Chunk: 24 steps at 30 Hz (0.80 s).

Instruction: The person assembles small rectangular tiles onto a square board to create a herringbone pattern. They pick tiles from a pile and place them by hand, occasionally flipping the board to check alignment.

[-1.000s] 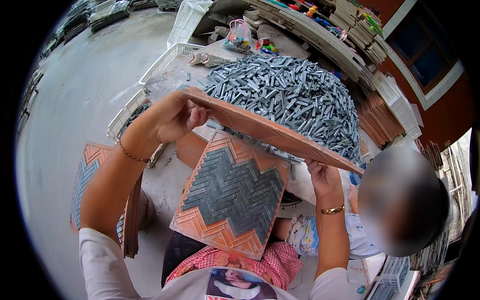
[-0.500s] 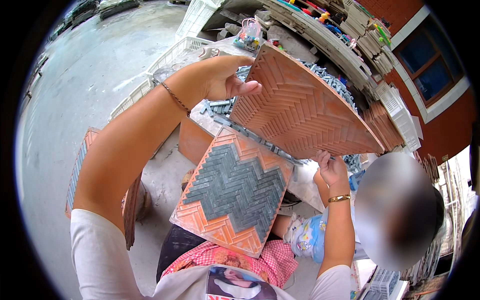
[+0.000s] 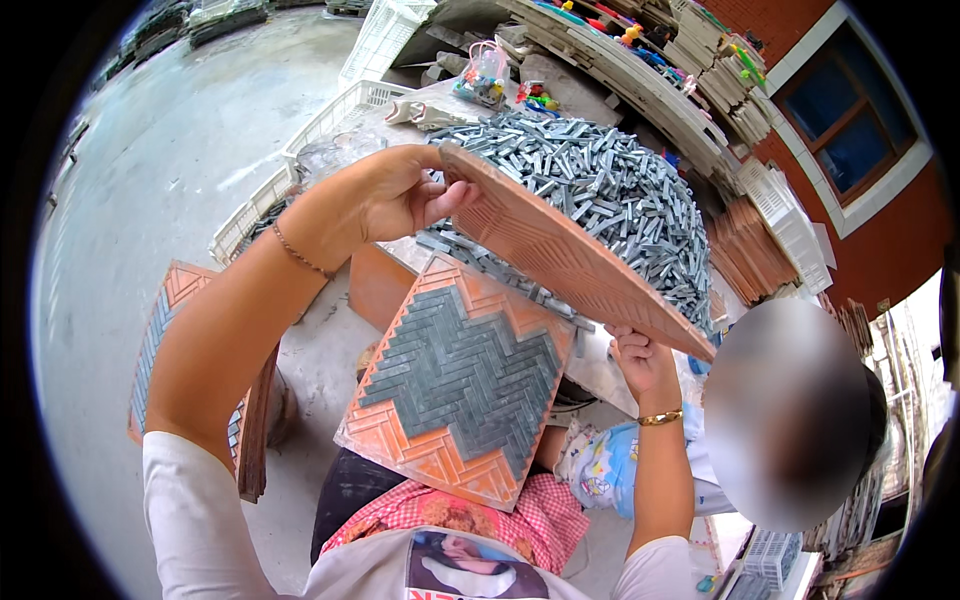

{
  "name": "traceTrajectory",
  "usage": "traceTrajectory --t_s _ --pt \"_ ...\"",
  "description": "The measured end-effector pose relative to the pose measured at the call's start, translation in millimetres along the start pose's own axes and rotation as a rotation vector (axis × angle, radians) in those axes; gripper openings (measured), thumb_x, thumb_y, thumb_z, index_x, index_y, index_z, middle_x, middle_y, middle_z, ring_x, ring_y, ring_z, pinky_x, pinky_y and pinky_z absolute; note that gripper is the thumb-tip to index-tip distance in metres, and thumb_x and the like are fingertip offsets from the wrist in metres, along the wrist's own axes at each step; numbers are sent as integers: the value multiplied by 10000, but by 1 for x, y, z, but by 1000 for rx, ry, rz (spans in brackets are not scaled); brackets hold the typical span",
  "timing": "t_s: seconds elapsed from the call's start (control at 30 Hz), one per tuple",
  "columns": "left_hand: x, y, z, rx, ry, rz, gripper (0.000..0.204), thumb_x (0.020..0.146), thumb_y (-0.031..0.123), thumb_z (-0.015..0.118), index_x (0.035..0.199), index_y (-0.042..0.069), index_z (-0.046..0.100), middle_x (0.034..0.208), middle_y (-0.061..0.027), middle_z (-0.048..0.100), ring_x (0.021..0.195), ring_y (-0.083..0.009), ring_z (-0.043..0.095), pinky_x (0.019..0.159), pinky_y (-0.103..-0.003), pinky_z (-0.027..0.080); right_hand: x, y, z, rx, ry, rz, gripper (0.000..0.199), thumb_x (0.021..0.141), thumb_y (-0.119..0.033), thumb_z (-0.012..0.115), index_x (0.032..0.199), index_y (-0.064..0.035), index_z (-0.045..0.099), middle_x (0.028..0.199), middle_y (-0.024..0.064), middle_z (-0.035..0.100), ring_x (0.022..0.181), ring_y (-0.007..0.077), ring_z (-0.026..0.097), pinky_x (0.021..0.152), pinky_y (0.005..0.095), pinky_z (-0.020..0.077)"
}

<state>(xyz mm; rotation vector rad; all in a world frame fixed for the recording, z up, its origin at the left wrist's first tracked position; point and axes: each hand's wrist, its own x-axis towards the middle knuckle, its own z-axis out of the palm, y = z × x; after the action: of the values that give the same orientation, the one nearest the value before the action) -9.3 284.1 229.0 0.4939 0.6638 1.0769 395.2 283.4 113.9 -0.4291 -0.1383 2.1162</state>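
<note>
Holding a terracotta mould board point(image 3: 570, 255) up edge-on between both hands, ribbed face turned down and toward the body. Left hand point(image 3: 385, 195) clamped on the far upper corner, thumb over the top face, fingers curled beneath; firm closed grip. Right hand point(image 3: 640, 360) under the near lower edge, fingers wrapped up around the rim, palm bearing the weight; also closed on the board. Gripped at opposite corners, likely so the wide thin slab stays balanced and does not twist. Board tilted, high at left, low at right, hanging just above the heap of grey tile strips point(image 3: 600, 190) piled on the worktable point(image 3: 330, 150); not touching the heap as far as visible.

Below, a second board, the filled herringbone panel point(image 3: 460, 385), propped on the lap, leaning against the table edge, grey strips seated in the centre grooves, orange rows bare at the corners. Sloped toward the body, likely to keep strips lying in the slots and within reach. Another partly filled panel point(image 3: 165, 345) standing on edge at the left on the concrete floor point(image 3: 130, 160), parked out of the way. White plastic crates point(image 3: 300, 150) along the table's far side. Stacks of spare boards point(image 3: 750, 250) at right near the red wall. Small child in a printed shirt point(image 3: 600, 465) close under the right forearm, face not described. Bracelets on both wrists.
</note>
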Motion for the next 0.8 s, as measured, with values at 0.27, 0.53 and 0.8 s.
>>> traceTrajectory --t_s 0.27,0.53,0.8 --pt "-90 -114 -71 361 92 10 446 848 59 401 1276 -67 382 1099 -133 577 919 -153 611 786 -242 494 -48 93 -38 -968 303 -390 405 912 -147 397 1254 70 408 1171 121 532 1010 168 546 848 273 436" --pt "-90 -190 -146 700 133 125 537 879 91 515 1349 -48 297 1050 -101 587 864 -102 571 740 -229 472 -35 122 -90 -1371 425 -550 426 908 -111 437 1281 86 376 1151 109 553 970 117 537 825 241 430" --pt "-75 -196 -169 1529 305 189 540 780 209 638 1262 39 466 666 -176 570 574 -243 562 563 -345 439 -26 123 -99 -1811 636 -525 442 774 -141 641 1168 24 527 721 66 569 609 117 504 555 262 412"
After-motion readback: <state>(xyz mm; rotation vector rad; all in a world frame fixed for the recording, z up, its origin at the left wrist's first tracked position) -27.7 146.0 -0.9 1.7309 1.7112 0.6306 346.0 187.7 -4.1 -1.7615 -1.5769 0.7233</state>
